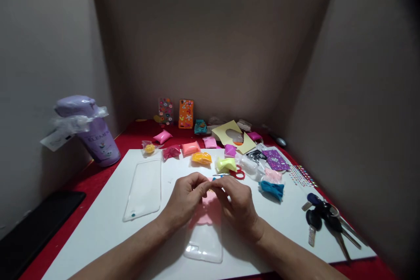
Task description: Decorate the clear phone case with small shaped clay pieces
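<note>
A clear phone case [204, 245] lies on the white board [108, 227], its far part covered by pink clay [209, 210]. Over the far end of the case, my left hand [187, 197] and my right hand [239, 203] meet at the fingertips. Both hands have their fingers pinched together; whatever lies between them is too small to make out. A bit of blue shows just beyond the fingertips. Red-handled scissors [238, 173] lie behind my right hand. Left of my left hand, a second clear case [144, 190] rests flat.
Clay packets, among them orange [201, 158], yellow [226, 165] and blue [272, 189], line the board's far side. Keys [328, 218] lie at right, near stick-on gems [302, 176]. A purple cup [98, 140] stands at left. Decorated cases [186, 113] lean at the back.
</note>
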`<state>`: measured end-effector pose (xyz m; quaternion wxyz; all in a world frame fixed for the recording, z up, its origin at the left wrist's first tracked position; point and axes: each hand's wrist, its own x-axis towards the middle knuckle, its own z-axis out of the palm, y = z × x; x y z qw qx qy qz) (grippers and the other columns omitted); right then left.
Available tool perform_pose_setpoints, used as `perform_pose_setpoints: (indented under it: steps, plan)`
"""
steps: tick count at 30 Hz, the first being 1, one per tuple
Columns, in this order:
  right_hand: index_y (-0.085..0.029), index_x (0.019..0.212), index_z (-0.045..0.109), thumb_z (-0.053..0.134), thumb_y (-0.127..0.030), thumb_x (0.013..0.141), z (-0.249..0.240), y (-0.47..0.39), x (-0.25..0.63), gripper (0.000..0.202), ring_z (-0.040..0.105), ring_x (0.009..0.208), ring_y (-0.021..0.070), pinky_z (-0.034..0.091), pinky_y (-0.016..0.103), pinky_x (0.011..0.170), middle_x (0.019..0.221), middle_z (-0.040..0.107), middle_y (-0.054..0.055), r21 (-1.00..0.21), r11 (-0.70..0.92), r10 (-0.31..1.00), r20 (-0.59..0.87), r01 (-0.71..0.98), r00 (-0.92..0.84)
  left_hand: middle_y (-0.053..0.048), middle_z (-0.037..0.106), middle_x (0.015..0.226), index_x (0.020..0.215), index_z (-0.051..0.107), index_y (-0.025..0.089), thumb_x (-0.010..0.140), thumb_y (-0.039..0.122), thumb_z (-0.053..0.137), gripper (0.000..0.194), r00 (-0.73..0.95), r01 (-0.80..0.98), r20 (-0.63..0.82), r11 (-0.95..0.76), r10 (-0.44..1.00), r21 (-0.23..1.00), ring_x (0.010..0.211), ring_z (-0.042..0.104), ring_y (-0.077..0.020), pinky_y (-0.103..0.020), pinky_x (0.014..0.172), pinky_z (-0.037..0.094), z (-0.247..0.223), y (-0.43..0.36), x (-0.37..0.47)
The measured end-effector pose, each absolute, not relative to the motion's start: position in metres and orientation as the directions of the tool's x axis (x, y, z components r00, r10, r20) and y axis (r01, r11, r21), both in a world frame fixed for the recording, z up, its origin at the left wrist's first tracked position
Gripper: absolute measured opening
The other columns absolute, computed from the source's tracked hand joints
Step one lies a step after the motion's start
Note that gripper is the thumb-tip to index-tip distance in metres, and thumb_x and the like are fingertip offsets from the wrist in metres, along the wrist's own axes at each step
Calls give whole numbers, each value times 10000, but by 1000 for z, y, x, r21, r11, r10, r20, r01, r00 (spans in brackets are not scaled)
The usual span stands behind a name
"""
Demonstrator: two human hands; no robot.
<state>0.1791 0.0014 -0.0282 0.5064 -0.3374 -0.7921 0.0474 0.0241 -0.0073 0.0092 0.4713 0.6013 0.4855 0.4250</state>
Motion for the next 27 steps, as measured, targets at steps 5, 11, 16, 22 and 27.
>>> perform_pose_setpoints:
  steps: [5,11,16,22,27]
  plan:
    - [-186,866,617,517,-115,855,-24,-1,178,123,580,638,148,432,265,602,696,637,30,-405,790,551,799,461,-242,23,527,543,645,574,142,773,401,611,291,189,104,-9,-11,982,995,497,470,-97,-205,475,353,6,-6,24]
    - [-194,957,609,508,-113,852,-22,-2,178,167,595,673,164,448,283,609,774,670,47,-404,791,557,786,459,-269,20,531,574,690,590,139,787,359,600,240,159,97,22,-38,987,995,522,460,-97,-213,502,355,4,-5,23]
    - [-184,951,610,498,-115,854,-23,-2,178,163,596,670,168,456,286,602,752,661,57,-388,796,546,793,465,-272,23,509,579,665,570,145,823,342,546,253,173,171,91,-121,981,978,549,452,-102,-222,532,360,7,-6,23]
    - [-175,939,612,507,-101,848,-25,-2,179,157,596,676,175,452,293,608,748,653,59,-398,788,557,787,470,-267,36,498,546,623,537,149,812,350,563,277,151,159,78,-103,985,982,510,435,-87,-210,502,349,9,-7,24]
    - [-169,914,612,511,-101,845,-25,-2,179,140,581,658,164,443,283,592,734,646,55,-408,785,564,783,467,-263,39,508,507,637,582,137,744,344,636,240,123,85,10,-20,992,996,463,439,-80,-202,458,347,7,-7,24]
